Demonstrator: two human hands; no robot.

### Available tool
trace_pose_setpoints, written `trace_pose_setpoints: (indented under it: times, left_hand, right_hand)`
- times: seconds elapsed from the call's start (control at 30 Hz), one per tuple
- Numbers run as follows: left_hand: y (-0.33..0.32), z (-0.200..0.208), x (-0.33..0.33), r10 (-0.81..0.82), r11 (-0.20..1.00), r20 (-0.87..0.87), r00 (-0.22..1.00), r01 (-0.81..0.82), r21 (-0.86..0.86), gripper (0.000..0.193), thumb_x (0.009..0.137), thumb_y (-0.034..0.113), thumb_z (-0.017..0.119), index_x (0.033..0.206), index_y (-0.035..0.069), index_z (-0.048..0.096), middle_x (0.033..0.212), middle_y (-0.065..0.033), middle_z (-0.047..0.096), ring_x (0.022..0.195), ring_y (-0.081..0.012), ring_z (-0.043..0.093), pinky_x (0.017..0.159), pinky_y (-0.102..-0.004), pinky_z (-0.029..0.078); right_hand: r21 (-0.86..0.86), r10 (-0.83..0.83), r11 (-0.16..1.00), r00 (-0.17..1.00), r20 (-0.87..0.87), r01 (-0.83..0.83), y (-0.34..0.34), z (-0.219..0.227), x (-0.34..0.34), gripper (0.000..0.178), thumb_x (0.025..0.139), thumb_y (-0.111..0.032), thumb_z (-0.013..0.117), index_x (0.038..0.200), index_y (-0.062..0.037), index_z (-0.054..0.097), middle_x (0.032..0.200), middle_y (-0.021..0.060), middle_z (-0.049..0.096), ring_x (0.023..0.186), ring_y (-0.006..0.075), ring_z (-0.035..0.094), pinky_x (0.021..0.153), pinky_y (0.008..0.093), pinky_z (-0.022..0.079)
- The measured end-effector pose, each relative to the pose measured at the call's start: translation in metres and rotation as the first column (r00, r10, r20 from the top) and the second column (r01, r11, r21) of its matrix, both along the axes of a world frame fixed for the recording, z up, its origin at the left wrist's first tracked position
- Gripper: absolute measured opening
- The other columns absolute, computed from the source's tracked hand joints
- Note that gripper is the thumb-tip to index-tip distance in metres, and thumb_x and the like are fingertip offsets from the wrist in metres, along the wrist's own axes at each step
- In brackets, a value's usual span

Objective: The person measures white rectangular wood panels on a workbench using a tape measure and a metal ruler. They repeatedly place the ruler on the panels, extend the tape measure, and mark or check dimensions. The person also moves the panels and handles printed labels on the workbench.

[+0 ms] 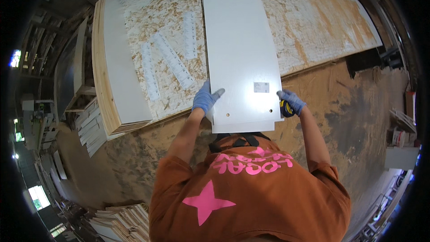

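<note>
A long white panel lies lengthwise in front of me, its near end close to my body. It has two small holes near that end and a small grey label. Another white board juts out beneath it. My left hand, in a blue-grey glove, grips the panel's left edge, thumb on top and fingers underneath. On the right edge, my gloved right hand is closed around a yellow and black tape measure, its thumb touching the panel. Its other fingers are partly hidden.
The panel rests on a scuffed white-and-brown worktable. Several printed paper strips lie to its left. Farther left is a stack of white-faced boards. Wood pieces are piled on the dusty floor at lower left.
</note>
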State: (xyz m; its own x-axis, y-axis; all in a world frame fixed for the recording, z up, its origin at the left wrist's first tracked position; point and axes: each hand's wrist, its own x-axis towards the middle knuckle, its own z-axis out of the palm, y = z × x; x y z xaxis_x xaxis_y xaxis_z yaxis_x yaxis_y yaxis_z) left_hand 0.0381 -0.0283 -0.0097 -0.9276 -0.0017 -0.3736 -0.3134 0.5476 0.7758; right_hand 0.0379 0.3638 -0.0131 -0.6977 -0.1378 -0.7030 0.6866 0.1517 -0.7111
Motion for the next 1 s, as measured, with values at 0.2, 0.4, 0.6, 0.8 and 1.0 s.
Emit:
trace_pose_setpoints:
  times: [0.2,0.4,0.6,0.8,1.0]
  left_hand:
    - [0.030,0.036,0.017,-0.028,0.992,0.083,0.996,0.038,-0.121,0.096,0.075,0.050,0.078,0.145,0.001,0.035,0.135,-0.0249,0.054,0.122,-0.0368,0.056,0.104,-0.0389,0.044]
    - [0.056,0.035,0.043,-0.024,0.997,0.221,0.975,0.040,-0.068,0.100,0.072,0.048,0.080,0.149,0.008,0.032,0.140,-0.0267,0.049,0.127,-0.0369,0.052,0.108,-0.0395,0.040]
    - [0.088,0.030,-0.009,-0.127,0.985,0.125,0.984,0.140,-0.102,0.101,0.073,0.050,0.077,0.149,0.002,0.030,0.141,-0.0267,0.048,0.128,-0.0384,0.050,0.107,-0.0401,0.040]
    - [0.163,0.017,-0.092,-0.226,0.970,0.043,0.973,0.221,0.101,0.099,0.072,0.056,0.075,0.144,0.000,0.037,0.139,-0.0270,0.050,0.128,-0.0385,0.051,0.105,-0.0411,0.042]
    - [0.200,-0.009,-0.124,-0.101,0.994,-0.142,0.985,0.104,0.016,0.097,0.072,0.061,0.074,0.142,0.002,0.041,0.130,-0.0264,0.057,0.119,-0.0383,0.057,0.102,-0.0418,0.045]
  right_hand:
    - [-0.080,0.096,0.992,0.995,-0.041,-0.099,0.019,0.004,0.031,0.072,0.084,-0.041,0.072,0.133,0.0070,0.051,0.104,0.0115,0.066,0.084,0.0166,0.064,0.069,0.0282,0.054]
    - [-0.229,0.127,0.964,0.990,-0.061,-0.138,0.048,0.008,0.077,0.064,0.084,-0.033,0.068,0.133,0.0062,0.052,0.124,0.0119,0.062,0.110,0.0206,0.059,0.096,0.0320,0.046]
    - [-0.304,-0.064,0.952,0.997,-0.051,0.045,0.078,-0.010,0.063,0.065,0.082,-0.032,0.069,0.132,0.0065,0.052,0.120,0.0139,0.064,0.109,0.0246,0.062,0.095,0.0351,0.049]
    - [-0.393,-0.218,0.895,0.976,0.027,0.211,0.164,-0.019,-0.007,0.071,0.083,-0.034,0.070,0.138,0.0028,0.046,0.133,0.0129,0.058,0.119,0.0291,0.057,0.101,0.0419,0.046]
    - [0.013,-0.201,0.976,0.927,-0.315,0.216,0.214,-0.002,-0.086,0.043,0.087,-0.018,0.070,0.125,-0.0003,0.059,0.100,0.0079,0.068,0.087,0.0193,0.065,0.073,0.0312,0.052]
